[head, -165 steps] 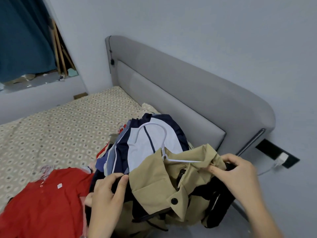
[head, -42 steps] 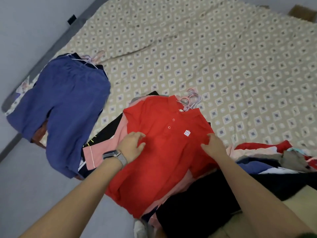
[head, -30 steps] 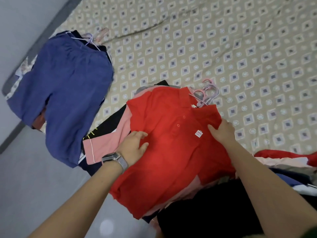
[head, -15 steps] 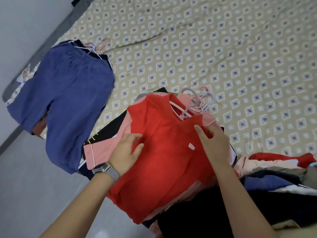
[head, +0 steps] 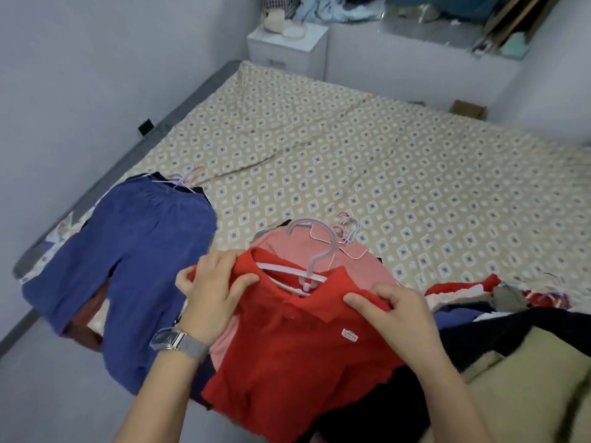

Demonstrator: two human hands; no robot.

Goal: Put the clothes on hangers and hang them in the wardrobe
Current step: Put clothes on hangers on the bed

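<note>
Your left hand (head: 213, 284) and right hand (head: 391, 310) each pinch a shoulder of the red shirt (head: 297, 356), lifted over the pile at the bed (head: 367, 161) edge with a hanger (head: 308, 260) in its collar. Next, seat both shoulders, then carry it by the hook to the wardrobe.

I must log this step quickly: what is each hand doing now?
Left hand: closed, gripping the red shirt at its shoulder.
Right hand: closed, fingers pinching the red shirt's other shoulder.
</note>
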